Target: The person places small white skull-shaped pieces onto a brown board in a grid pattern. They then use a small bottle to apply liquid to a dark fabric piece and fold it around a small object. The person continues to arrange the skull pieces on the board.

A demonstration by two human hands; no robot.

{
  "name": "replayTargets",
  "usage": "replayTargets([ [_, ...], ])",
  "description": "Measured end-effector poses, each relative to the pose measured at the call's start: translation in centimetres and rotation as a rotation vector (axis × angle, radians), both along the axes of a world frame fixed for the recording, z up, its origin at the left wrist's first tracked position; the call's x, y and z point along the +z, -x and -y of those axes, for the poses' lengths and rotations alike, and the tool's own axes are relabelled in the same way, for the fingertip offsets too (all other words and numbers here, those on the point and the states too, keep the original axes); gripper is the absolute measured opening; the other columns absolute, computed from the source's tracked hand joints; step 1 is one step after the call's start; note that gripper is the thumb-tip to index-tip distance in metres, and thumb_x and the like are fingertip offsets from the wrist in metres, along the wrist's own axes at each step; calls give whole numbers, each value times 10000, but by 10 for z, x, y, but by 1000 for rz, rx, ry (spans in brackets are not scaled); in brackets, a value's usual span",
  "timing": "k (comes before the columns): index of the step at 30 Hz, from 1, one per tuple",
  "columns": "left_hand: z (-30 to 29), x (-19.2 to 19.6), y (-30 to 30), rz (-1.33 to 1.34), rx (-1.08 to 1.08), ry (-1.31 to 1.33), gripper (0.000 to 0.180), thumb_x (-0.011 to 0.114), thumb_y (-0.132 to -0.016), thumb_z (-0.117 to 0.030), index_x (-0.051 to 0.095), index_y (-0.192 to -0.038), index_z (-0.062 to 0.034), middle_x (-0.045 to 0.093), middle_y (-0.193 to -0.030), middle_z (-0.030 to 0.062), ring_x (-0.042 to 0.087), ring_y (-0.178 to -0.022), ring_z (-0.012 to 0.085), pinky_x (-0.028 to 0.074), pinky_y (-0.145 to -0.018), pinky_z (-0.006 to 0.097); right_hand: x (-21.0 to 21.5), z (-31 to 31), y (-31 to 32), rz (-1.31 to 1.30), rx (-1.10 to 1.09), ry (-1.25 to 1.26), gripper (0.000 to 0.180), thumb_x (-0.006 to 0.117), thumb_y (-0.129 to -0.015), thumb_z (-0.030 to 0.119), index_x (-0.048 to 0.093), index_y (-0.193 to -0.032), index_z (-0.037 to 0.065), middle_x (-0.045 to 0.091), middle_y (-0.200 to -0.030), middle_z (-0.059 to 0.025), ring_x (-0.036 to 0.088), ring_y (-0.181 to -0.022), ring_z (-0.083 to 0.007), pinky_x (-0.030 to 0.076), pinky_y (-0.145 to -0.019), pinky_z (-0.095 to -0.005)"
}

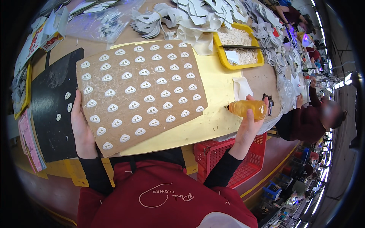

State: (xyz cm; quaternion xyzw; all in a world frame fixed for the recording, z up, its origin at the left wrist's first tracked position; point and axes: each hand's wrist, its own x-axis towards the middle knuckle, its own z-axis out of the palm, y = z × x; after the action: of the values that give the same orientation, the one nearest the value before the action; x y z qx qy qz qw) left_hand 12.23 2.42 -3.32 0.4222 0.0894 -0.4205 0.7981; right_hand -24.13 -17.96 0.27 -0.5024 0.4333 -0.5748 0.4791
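A: What did the left hand [83, 131] do?
B: Fingers gripped the left edge of the cardboard sheet [140, 93] of white pieces.
A: And right of that sheet?
B: The right hand [249, 125] was closed around an amber bottle [249, 108].

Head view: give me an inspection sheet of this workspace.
Surface: table with a yellow sheet and a black mat.
Job's things: brown board with rows of white pieces; amber bottle, nozzle toward the board.
Clutter: yellow tray, white cut-outs, plastic bags.
Grips: left hand holds the board's edge; right hand holds the bottle.
Cables: nothing seen.
Surroundings: red crate below; another person at right.
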Motion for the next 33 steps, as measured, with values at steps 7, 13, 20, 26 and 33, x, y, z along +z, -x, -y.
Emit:
replayTargets([
  [7, 0, 9, 5, 21, -13, 42, 431, 488, -1021, -317, 490, -1333, -20, 592, -1267, 129, 607, -1124, 214, 494, -967, 363, 1, -7, 11, -9, 77, 78, 725, 790, -764, 179, 428, -1372, 21, 620, -1101, -130, 572, -1111, -231, 398, -1029, -370],
  [13, 5, 25, 17, 37, -73, -61, 482, 468, -1017, -366, 455, -1358, -26, 582, -1269, 173, 629, -1105, 253, 533, -918, 396, 2, -20, 10, -266, 246, 143, 668, 876, -657, 335, 583, -1152, -5, 627, -1130, -117, 596, -1049, -197, 497, -890, -329],
  [20, -4, 18, 17, 151, -126, 23, 563, 412, -1021, -443, 387, -1405, -31, 540, -1304, 206, 619, -1118, 271, 536, -912, 396, -13, -28, 14, -258, 249, 107, 667, 887, -634, 160, 561, -1190, -11, 655, -1068, -130, 631, -978, -213, 511, -887, -327],
  [26, -19, 16, 28, 127, -95, 98, 630, 394, -1016, -480, 312, -1464, -44, 465, -1383, 227, 557, -1205, 306, 491, -982, 445, -18, -47, 22, -78, -41, 210, 865, 780, -775, 428, 370, -1395, -15, 660, -1083, -207, 652, -988, -260, 531, -878, -358],
  [33, -34, -4, 23, 193, -111, 82, 653, 392, -1007, -509, 307, -1475, -63, 459, -1403, 208, 542, -1227, 316, 484, -993, 458, -31, -50, 5, 321, -56, -114, 1054, 734, -760, 611, 191, -1536, 149, 584, -1251, -233, 608, -1133, -257, 540, -866, -326],
])
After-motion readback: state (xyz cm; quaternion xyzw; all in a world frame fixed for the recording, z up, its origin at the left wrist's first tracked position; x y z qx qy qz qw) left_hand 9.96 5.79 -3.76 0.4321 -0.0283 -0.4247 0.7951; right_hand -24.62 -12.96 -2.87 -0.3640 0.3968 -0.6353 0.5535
